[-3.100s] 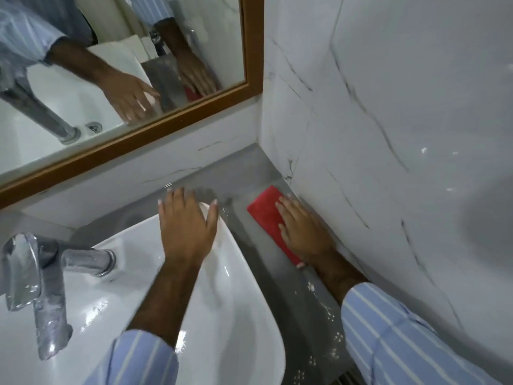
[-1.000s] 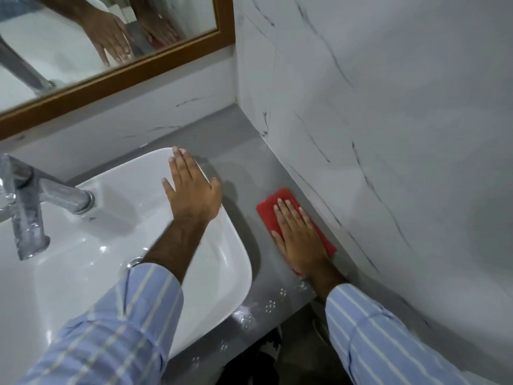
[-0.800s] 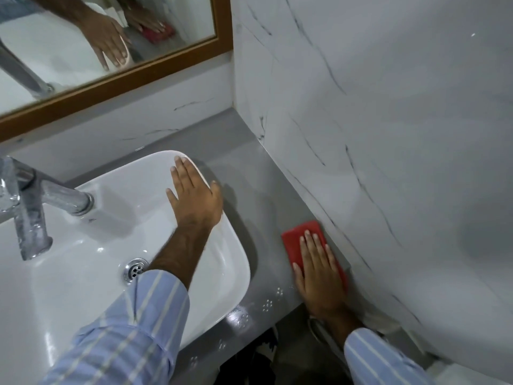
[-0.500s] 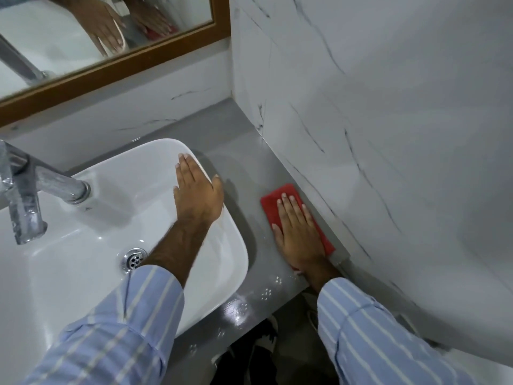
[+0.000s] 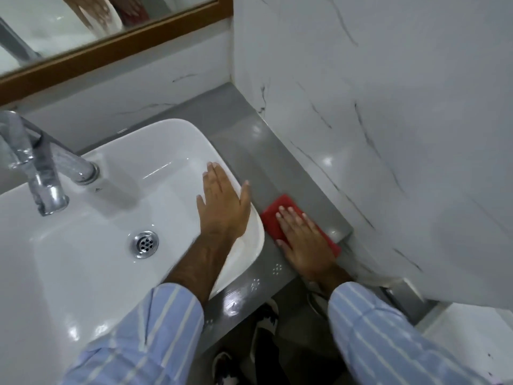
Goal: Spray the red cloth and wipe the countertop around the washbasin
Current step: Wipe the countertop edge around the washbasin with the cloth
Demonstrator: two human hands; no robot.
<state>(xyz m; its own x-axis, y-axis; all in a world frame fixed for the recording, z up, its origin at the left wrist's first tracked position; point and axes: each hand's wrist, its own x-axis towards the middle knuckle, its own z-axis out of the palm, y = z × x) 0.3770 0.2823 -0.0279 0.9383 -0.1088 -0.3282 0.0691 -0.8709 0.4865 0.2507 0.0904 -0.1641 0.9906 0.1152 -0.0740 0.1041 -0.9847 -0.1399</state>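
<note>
Nearest the camera, two blue-and-white striped sleeves (image 5: 155, 337) reach forward from the bottom edge, with shoes visible on the floor between them. The right hand (image 5: 304, 241) lies flat with fingers stretched out and together, palm pressing down on the red cloth (image 5: 273, 216); it grips nothing, it only pins the cloth to the table (image 5: 247, 151). The cloth is a folded rectangle lying on the grey strip between the washbasin (image 5: 83, 262) and the marble wall (image 5: 388, 134), close to the table's front edge. Its long axis runs diagonally, from the near right by the wall up to the far left beside the basin's rim, and its far corner pokes out past the fingertips. The left hand (image 5: 222, 202) rests open and flat on the basin's right rim, fingers pointing away, thumb spread toward the cloth; the two hands are near each other but apart. Wet glints and small bubble marks sit on the table's front lip. Inside the white basin, the chrome drain (image 5: 145, 243) shows, and farther left the chrome tap (image 5: 41, 173) stands over the bowl. Beyond, the grey table runs back into the corner, and a wood-framed mirror (image 5: 111, 43) hangs on the back wall, blurrily reflecting the hands.
</note>
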